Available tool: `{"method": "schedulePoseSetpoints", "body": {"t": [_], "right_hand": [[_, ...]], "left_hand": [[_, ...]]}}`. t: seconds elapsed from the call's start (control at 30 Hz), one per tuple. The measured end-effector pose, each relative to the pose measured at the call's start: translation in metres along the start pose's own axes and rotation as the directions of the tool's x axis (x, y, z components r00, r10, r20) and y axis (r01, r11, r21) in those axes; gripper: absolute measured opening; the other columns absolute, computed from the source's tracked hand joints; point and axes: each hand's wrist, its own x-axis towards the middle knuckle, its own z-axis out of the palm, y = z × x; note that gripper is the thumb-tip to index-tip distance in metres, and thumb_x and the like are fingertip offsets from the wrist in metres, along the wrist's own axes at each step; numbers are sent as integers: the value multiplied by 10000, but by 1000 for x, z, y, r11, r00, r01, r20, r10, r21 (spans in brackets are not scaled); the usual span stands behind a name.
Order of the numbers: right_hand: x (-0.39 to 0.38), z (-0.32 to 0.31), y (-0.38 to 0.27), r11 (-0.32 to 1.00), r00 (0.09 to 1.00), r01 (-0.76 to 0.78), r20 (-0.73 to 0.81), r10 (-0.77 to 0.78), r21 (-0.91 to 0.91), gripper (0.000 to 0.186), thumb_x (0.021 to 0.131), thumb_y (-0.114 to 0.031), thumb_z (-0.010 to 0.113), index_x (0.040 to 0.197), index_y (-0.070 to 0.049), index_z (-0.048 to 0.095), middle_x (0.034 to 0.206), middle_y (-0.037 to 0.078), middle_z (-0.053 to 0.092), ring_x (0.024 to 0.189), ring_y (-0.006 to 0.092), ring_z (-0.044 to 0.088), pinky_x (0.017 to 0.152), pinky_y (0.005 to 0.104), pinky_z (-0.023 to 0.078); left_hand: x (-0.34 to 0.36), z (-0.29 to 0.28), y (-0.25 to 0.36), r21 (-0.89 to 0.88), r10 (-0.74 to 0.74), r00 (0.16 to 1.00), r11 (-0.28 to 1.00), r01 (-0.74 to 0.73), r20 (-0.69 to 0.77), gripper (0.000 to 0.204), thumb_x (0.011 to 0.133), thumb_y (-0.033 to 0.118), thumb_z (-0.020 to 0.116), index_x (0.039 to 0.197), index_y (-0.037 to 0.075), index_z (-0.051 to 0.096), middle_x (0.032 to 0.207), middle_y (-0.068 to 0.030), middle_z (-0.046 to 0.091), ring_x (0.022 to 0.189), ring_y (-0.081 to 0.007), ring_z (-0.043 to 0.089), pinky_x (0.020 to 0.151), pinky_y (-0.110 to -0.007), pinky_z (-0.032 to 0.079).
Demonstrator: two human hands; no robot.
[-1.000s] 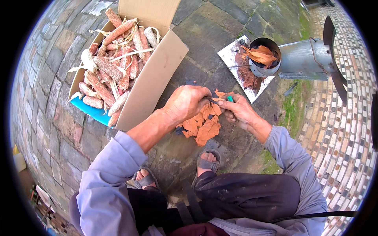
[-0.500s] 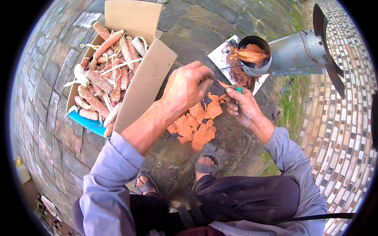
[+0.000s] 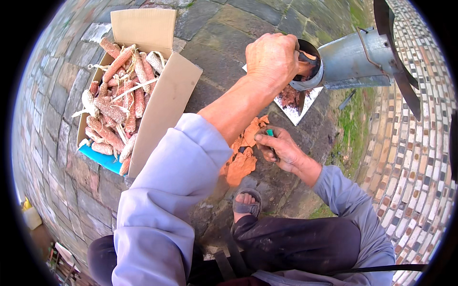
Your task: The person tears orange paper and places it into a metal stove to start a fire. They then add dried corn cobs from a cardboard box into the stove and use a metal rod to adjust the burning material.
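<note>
My left hand (image 3: 271,59) has left its place above the orange paper-like scraps (image 3: 241,167), where it was half a second ago, and now reaches forward to the round mouth of the metal stove (image 3: 353,59). Its fingers curl down past the rim; I cannot tell whether they grip anything. Some orange shows in the mouth beside them.

My right hand (image 3: 282,148) sits a little lower than before, pinching a small green-ended object (image 3: 270,133). The scraps lie on the stone paving (image 3: 286,190) just left of that hand, partly behind my left sleeve (image 3: 176,167), which now also hides my left foot.
</note>
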Motion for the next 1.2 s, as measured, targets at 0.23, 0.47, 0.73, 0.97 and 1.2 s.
{"method": "schedulePoseSetpoints", "body": {"t": [0.23, 0.47, 0.73, 0.97, 1.2], "right_hand": [[1, 2, 7, 999, 999, -23, 28, 22, 31, 197, 931, -199, 704, 934, -64, 560, 714, -28, 504, 504, 40, 422, 433, 224, 303], [-2, 2, 6, 1000, 999, -31, 39, 31, 0, 186, 917, -169, 703, 932, -60, 554, 714, -15, 516, 490, 42, 439, 426, 222, 312], [-3, 13, 4, 995, 995, -20, 95, 29, -98, 188, 906, -169, 709, 947, -55, 566, 731, -12, 537, 503, 33, 442, 420, 211, 307], [1, 29, 2, 987, 994, -25, 103, 42, -161, 206, 900, -178, 718, 964, -44, 575, 739, -18, 535, 506, 25, 422, 428, 207, 309], [-3, 50, -1, 966, 995, -38, 82, 61, -257, 177, 915, -174, 699, 942, -72, 556, 701, -29, 488, 496, 44, 428, 430, 236, 305]], "left_hand": [[8, 25, -1, 159, 29, 999, 987, -32, 16, 182, 788, 280, 727, 871, 119, 740, 804, -114, 724, 838, -311, 684, 732, -456, 546], [-12, 8, 1, -34, 304, 952, 952, -305, -10, 338, 770, 207, 764, 1070, 68, 691, 1030, -104, 695, 1047, -311, 604, 933, -447, 465], [-34, -193, -103, 297, -39, 865, 946, -129, 500, 344, 830, 179, 763, 1150, 71, 697, 1094, -140, 720, 1003, -255, 697, 904, -390, 566], [-55, -357, -179, 645, -224, 880, 755, -115, 420, 549, 773, -44, 604, 1300, 110, 628, 1374, -144, 582, 1273, -333, 539, 1100, -416, 427], [-88, -356, -182, 659, -271, 755, 702, -269, 597, 761, 710, -121, 576, 1432, 102, 488, 1463, -121, 496, 1367, -322, 438, 1125, -414, 397]]}}
